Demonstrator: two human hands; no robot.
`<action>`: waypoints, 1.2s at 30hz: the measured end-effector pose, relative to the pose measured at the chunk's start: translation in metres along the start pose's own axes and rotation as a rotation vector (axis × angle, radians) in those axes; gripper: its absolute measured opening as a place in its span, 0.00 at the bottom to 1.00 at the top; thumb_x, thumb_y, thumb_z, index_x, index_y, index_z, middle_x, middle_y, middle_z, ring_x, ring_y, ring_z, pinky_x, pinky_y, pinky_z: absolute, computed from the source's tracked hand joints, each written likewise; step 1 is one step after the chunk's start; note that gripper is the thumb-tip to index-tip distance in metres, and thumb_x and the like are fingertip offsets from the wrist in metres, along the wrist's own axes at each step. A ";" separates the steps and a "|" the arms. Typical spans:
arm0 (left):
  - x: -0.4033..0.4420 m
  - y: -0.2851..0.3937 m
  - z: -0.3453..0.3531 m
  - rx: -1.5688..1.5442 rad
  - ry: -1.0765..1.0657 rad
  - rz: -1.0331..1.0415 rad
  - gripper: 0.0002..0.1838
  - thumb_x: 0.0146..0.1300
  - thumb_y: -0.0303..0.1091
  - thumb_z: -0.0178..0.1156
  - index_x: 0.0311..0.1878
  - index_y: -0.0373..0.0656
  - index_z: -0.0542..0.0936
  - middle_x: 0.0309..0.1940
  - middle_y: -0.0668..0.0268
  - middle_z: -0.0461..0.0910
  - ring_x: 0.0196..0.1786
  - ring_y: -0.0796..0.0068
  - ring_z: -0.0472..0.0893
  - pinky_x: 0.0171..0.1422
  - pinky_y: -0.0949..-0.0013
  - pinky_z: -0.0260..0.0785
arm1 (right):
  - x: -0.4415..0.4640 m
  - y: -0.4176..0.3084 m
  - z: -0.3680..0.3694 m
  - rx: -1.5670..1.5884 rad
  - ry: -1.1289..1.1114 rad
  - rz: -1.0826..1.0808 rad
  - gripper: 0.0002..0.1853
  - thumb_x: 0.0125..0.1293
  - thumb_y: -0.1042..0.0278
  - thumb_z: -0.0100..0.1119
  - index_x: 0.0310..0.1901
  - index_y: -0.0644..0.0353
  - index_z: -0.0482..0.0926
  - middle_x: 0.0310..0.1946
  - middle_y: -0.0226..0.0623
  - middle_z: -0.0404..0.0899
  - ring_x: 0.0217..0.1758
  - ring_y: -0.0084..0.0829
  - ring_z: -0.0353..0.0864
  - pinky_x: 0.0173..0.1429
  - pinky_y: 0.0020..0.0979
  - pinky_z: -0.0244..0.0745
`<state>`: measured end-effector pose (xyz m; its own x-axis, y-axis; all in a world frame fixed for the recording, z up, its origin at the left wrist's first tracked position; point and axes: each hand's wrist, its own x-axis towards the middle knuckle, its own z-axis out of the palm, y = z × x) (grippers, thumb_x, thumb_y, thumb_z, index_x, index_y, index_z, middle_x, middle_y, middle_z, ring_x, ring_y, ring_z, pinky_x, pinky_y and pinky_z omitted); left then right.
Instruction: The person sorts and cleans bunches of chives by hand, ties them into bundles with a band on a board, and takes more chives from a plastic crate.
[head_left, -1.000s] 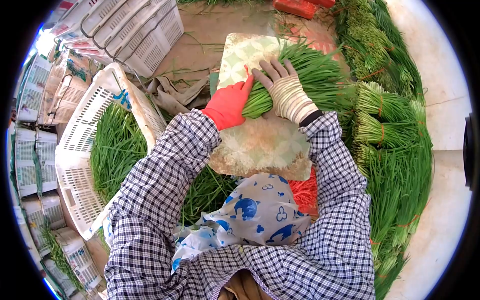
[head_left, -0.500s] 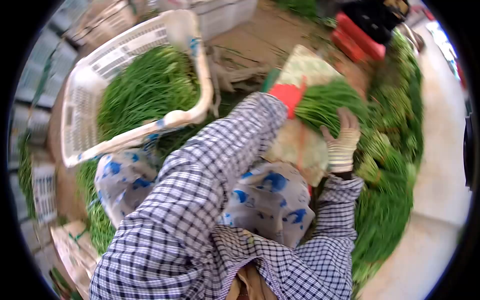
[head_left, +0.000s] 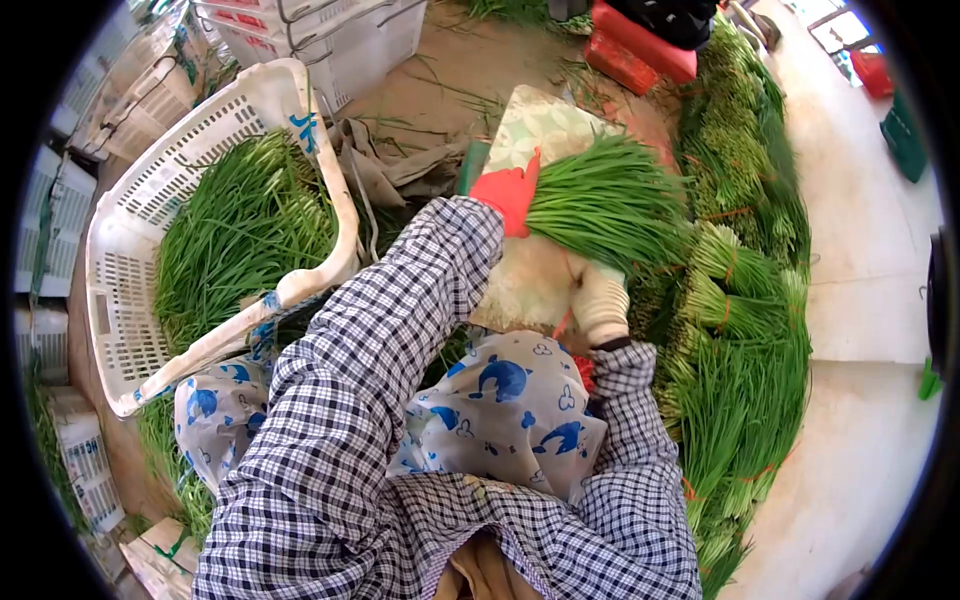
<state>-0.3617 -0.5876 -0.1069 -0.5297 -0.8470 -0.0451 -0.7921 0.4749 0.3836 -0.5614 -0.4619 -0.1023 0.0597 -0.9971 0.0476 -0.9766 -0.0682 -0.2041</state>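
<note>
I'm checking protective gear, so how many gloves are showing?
2: a red glove on the left hand, against the green bunch, and a pale, striped glove on the right hand, below that bunch in the picture.

The left glove point(head_left: 508, 196) was red, the greens point(head_left: 608, 203) vivid green, the sleeves point(head_left: 370, 300) black-and-white checked, the basket point(head_left: 130, 235) white.

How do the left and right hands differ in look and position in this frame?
The left hand wears a red glove; the right hand, a pale one. The left hand is at the left end of the green bunch, while the right hand is below it, nearer the body. Both have checked sleeves.
</note>
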 end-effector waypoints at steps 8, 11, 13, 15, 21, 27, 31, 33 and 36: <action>-0.009 0.009 0.016 0.064 0.190 -0.007 0.51 0.39 0.37 0.74 0.67 0.31 0.59 0.43 0.53 0.77 0.46 0.56 0.79 0.48 0.59 0.74 | 0.040 -0.037 -0.057 0.017 0.369 -0.275 0.23 0.56 0.58 0.65 0.52 0.56 0.76 0.42 0.44 0.80 0.48 0.48 0.78 0.53 0.47 0.70; -0.012 0.019 0.031 0.121 0.359 -0.011 0.33 0.48 0.31 0.64 0.59 0.35 0.67 0.39 0.56 0.77 0.43 0.58 0.79 0.46 0.60 0.73 | 0.111 -0.046 -0.048 -0.106 0.346 -0.323 0.18 0.60 0.55 0.62 0.48 0.55 0.80 0.45 0.41 0.81 0.52 0.44 0.77 0.61 0.44 0.66; -0.012 0.021 0.039 0.148 0.401 0.000 0.28 0.51 0.30 0.61 0.57 0.35 0.68 0.39 0.56 0.77 0.43 0.59 0.79 0.46 0.61 0.72 | 0.151 -0.062 -0.042 -0.217 0.039 -0.125 0.21 0.60 0.47 0.60 0.45 0.56 0.83 0.48 0.44 0.81 0.54 0.44 0.78 0.61 0.43 0.68; -0.009 0.017 0.049 0.170 0.535 0.019 0.15 0.58 0.29 0.52 0.49 0.38 0.71 0.37 0.58 0.77 0.40 0.60 0.79 0.45 0.60 0.72 | 0.190 -0.068 -0.023 -0.321 -0.244 -0.025 0.22 0.59 0.46 0.61 0.44 0.57 0.84 0.47 0.46 0.82 0.54 0.45 0.79 0.60 0.44 0.70; -0.009 0.023 0.038 -0.096 0.498 -0.077 0.13 0.60 0.32 0.50 0.47 0.39 0.73 0.33 0.58 0.79 0.37 0.62 0.79 0.43 0.59 0.72 | 0.224 -0.024 0.010 -0.279 -0.231 0.086 0.15 0.59 0.58 0.55 0.42 0.52 0.87 0.43 0.49 0.83 0.50 0.49 0.82 0.56 0.43 0.75; 0.013 0.031 0.041 -0.187 0.398 -0.185 0.19 0.62 0.34 0.50 0.54 0.36 0.72 0.38 0.56 0.80 0.42 0.60 0.79 0.48 0.57 0.68 | 0.168 -0.041 -0.049 -0.258 -0.131 -0.085 0.30 0.67 0.45 0.47 0.63 0.57 0.71 0.58 0.51 0.76 0.61 0.51 0.73 0.66 0.42 0.64; 0.008 0.033 0.020 -0.098 0.293 -0.084 0.33 0.63 0.39 0.53 0.70 0.35 0.62 0.60 0.41 0.71 0.60 0.49 0.73 0.70 0.46 0.54 | 0.155 0.041 0.018 -0.126 -0.198 -0.168 0.29 0.73 0.49 0.44 0.68 0.58 0.66 0.64 0.51 0.69 0.67 0.50 0.67 0.69 0.44 0.61; -0.015 0.024 -0.003 -0.080 0.323 0.029 0.42 0.55 0.47 0.62 0.70 0.37 0.63 0.67 0.41 0.65 0.68 0.45 0.66 0.76 0.43 0.45 | 0.159 0.027 -0.008 -0.281 -0.211 -0.095 0.29 0.72 0.51 0.46 0.68 0.60 0.65 0.65 0.49 0.69 0.68 0.46 0.66 0.70 0.41 0.60; -0.113 -0.023 -0.116 -0.016 0.384 0.212 0.47 0.45 0.55 0.69 0.66 0.39 0.68 0.66 0.45 0.67 0.69 0.44 0.65 0.77 0.43 0.45 | 0.184 -0.024 -0.065 -0.424 -0.062 -0.097 0.29 0.72 0.54 0.48 0.68 0.63 0.64 0.65 0.47 0.68 0.69 0.42 0.66 0.72 0.38 0.59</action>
<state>-0.2482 -0.5306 -0.0038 -0.5267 -0.7597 0.3813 -0.6712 0.6469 0.3619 -0.5404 -0.6418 -0.0246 0.1552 -0.9878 -0.0144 -0.9635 -0.1546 0.2185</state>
